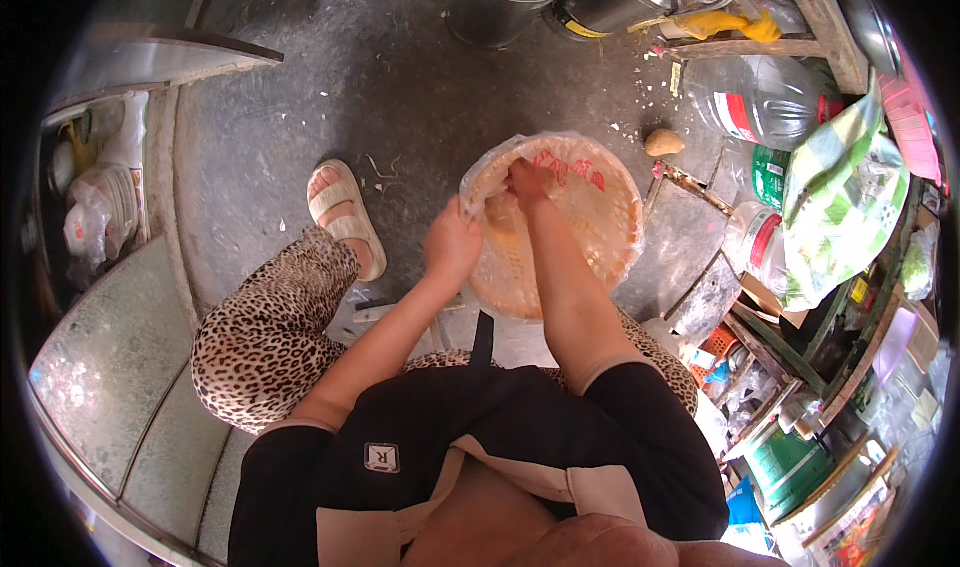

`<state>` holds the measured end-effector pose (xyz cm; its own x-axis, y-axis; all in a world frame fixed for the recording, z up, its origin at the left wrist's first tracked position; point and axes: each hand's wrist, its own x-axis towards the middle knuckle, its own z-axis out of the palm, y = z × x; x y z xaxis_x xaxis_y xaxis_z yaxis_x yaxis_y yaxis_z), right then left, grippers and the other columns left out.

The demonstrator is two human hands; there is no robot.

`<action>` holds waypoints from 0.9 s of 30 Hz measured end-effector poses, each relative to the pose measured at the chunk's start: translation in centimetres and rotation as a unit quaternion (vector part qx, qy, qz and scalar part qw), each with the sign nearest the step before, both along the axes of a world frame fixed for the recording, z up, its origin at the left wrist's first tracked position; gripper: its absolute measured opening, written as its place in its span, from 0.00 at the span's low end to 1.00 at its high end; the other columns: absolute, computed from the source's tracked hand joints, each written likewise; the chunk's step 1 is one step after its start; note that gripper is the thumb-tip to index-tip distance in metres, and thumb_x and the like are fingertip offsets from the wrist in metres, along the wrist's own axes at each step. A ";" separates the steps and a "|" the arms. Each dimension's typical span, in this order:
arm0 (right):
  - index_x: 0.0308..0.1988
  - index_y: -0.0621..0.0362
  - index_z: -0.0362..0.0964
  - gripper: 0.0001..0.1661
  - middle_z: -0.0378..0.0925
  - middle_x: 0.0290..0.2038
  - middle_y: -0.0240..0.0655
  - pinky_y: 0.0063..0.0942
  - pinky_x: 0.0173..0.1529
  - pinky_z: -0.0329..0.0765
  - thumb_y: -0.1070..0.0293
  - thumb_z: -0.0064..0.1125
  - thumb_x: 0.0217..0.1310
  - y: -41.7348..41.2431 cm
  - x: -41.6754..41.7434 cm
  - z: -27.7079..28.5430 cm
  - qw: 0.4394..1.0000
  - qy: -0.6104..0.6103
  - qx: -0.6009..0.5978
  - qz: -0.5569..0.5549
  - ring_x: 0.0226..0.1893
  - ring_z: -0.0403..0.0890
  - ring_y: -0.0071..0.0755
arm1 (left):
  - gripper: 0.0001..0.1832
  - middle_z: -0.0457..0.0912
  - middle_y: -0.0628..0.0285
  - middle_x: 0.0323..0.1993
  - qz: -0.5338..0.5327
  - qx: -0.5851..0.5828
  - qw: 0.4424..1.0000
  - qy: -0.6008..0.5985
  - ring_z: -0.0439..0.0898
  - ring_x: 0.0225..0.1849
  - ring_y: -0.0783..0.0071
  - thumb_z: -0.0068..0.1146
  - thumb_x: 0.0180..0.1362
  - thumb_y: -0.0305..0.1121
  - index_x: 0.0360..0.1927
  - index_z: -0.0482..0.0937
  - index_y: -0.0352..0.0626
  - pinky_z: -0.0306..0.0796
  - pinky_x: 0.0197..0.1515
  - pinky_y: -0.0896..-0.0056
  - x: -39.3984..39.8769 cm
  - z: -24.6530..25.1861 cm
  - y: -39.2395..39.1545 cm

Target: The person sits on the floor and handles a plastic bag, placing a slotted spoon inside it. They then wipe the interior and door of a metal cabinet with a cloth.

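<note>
A round basket (551, 308) lined with a clear plastic bag (600, 225) stands before me, its lining bearing red writing. My left hand (454, 243) grips the bag's edge at the basket's left rim. My right hand (531, 182) reaches inside near the upper left rim, fingers bent against the plastic; whether it holds anything is hidden. What lies under or within the plastic cannot be made out clearly.
Metal canisters (491, 11) stand ahead. A brown potato-like object (664, 142) lies right of the basket, near a large clear plastic bottle (757, 101). A cluttered wooden rack (814, 342) lines the right; a cabinet (112, 364) is at left.
</note>
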<state>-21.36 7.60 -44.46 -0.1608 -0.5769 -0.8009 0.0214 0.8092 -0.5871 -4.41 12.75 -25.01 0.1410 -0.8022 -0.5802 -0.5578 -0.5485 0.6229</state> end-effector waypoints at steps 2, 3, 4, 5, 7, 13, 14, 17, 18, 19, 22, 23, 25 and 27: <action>0.47 0.54 0.76 0.17 0.80 0.42 0.36 0.30 0.38 0.74 0.60 0.47 0.64 1.9 -2.9 -9.5 0.912 0.287 -0.115 0.271 0.38 0.80 0.31 | 0.19 0.81 0.45 0.41 -0.036 0.005 0.999 0.003 0.79 0.44 0.43 0.52 0.55 0.32 0.52 0.73 0.44 0.72 0.46 0.47 -1.1 0.4 -1.0; 0.48 0.55 0.75 0.18 0.80 0.43 0.36 0.30 0.38 0.75 0.60 0.46 0.64 2.5 -3.5 -12.4 0.828 0.396 -0.163 0.362 0.39 0.80 0.31 | 0.19 0.81 0.45 0.41 -0.044 0.009 0.999 -0.002 0.79 0.44 0.42 0.52 0.55 0.32 0.52 0.73 0.44 0.72 0.46 0.47 -1.3 0.6 -1.1; 0.50 0.55 0.75 0.19 0.79 0.44 0.37 0.31 0.38 0.75 0.61 0.46 0.63 2.4 -3.2 -12.7 0.821 0.394 -0.166 0.378 0.39 0.79 0.31 | 0.19 0.81 0.45 0.41 -0.029 0.007 1.000 -0.001 0.79 0.44 0.42 0.52 0.55 0.32 0.52 0.73 0.44 0.72 0.46 0.47 -1.1 0.5 -0.7; 0.50 0.56 0.75 0.20 0.79 0.44 0.37 0.31 0.39 0.76 0.61 0.46 0.63 2.8 -3.4 -12.7 0.815 0.387 -0.167 0.399 0.40 0.80 0.32 | 0.19 0.81 0.45 0.41 -0.019 0.005 1.000 0.002 0.79 0.44 0.42 0.52 0.55 0.32 0.52 0.73 0.44 0.72 0.46 0.47 -1.0 0.3 -0.4; 0.50 0.58 0.75 0.21 0.80 0.42 0.38 0.33 0.40 0.78 0.63 0.45 0.62 2.1 -2.4 -10.3 0.903 0.283 -0.116 0.302 0.41 0.81 0.34 | 0.19 0.81 0.45 0.41 -0.011 0.006 1.000 0.006 0.79 0.44 0.42 0.52 0.55 0.32 0.52 0.73 0.44 0.72 0.46 0.47 -1.2 0.3 -0.4; 0.39 0.60 0.81 0.20 0.84 0.33 0.46 0.34 0.43 0.78 0.61 0.46 0.58 1.5 -5.3 1.8 0.916 0.180 -0.015 0.358 0.38 0.85 0.44 | 0.19 0.81 0.45 0.42 0.012 0.006 1.000 0.000 0.79 0.45 0.43 0.52 0.56 0.32 0.53 0.73 0.44 0.72 0.46 0.47 -0.5 -0.4 0.1; 0.39 0.61 0.81 0.20 0.83 0.33 0.46 0.35 0.43 0.78 0.60 0.47 0.58 2.3 -6.4 2.7 0.883 0.240 -0.041 0.401 0.38 0.84 0.45 | 0.19 0.81 0.46 0.41 0.010 0.006 1.000 -0.005 0.79 0.45 0.43 0.51 0.56 0.33 0.53 0.73 0.44 0.72 0.45 0.47 -0.4 -0.5 0.1; 0.52 0.58 0.73 0.24 0.81 0.39 0.51 0.41 0.47 0.76 0.59 0.51 0.58 3.7 -8.6 0.8 0.910 0.255 -0.008 0.326 0.41 0.83 0.52 | 0.20 0.81 0.47 0.41 -0.015 0.025 1.000 -0.007 0.79 0.45 0.44 0.51 0.57 0.34 0.54 0.73 0.47 0.72 0.45 0.47 -0.7 1.0 -0.5; 0.55 0.57 0.70 0.26 0.81 0.41 0.52 0.41 0.47 0.76 0.60 0.52 0.58 5.1 -9.6 -1.8 0.921 0.264 -0.050 0.281 0.42 0.82 0.53 | 0.20 0.82 0.48 0.41 -0.033 0.033 0.999 -0.005 0.79 0.45 0.45 0.51 0.57 0.35 0.54 0.73 0.48 0.72 0.45 0.47 -0.9 1.6 -1.2; 0.58 0.56 0.67 0.28 0.80 0.43 0.53 0.41 0.47 0.76 0.60 0.52 0.58 6.0 -10.2 -3.9 0.928 0.271 -0.092 0.238 0.43 0.82 0.54 | 0.20 0.82 0.48 0.42 -0.041 0.030 0.999 -0.006 0.79 0.45 0.45 0.51 0.57 0.35 0.55 0.73 0.48 0.72 0.45 0.47 -0.9 1.3 -1.6; 0.61 0.52 0.63 0.30 0.79 0.46 0.52 0.42 0.46 0.76 0.60 0.52 0.58 6.4 -10.8 -6.1 0.924 0.299 -0.092 0.221 0.43 0.82 0.53 | 0.20 0.82 0.49 0.42 -0.038 0.026 0.999 -0.009 0.79 0.45 0.45 0.51 0.57 0.35 0.55 0.73 0.50 0.72 0.45 0.47 -1.1 0.4 -0.9; 0.59 0.53 0.65 0.28 0.80 0.45 0.51 0.42 0.45 0.77 0.60 0.52 0.59 6.9 -11.1 -6.3 0.917 0.311 -0.090 0.232 0.42 0.82 0.52 | 0.20 0.82 0.49 0.42 -0.037 0.021 0.999 -0.008 0.79 0.44 0.45 0.51 0.57 0.35 0.55 0.73 0.50 0.72 0.45 0.47 -1.2 0.2 -0.8; 0.56 0.55 0.69 0.25 0.81 0.43 0.49 0.41 0.43 0.77 0.59 0.52 0.59 6.2 -10.5 -5.4 0.902 0.335 -0.092 0.256 0.40 0.82 0.50 | 0.20 0.82 0.49 0.43 -0.033 0.019 0.999 -0.014 0.80 0.45 0.46 0.51 0.57 0.35 0.55 0.73 0.49 0.73 0.45 0.48 -1.1 0.3 -1.2; 0.53 0.57 0.71 0.25 0.81 0.43 0.46 0.41 0.45 0.77 0.56 0.52 0.60 4.6 -10.2 -3.1 0.912 0.243 0.013 0.329 0.41 0.82 0.48 | 0.20 0.82 0.49 0.43 -0.029 0.035 0.999 -0.023 0.80 0.45 0.46 0.52 0.57 0.35 0.55 0.73 0.49 0.73 0.45 0.48 -1.1 0.4 -1.1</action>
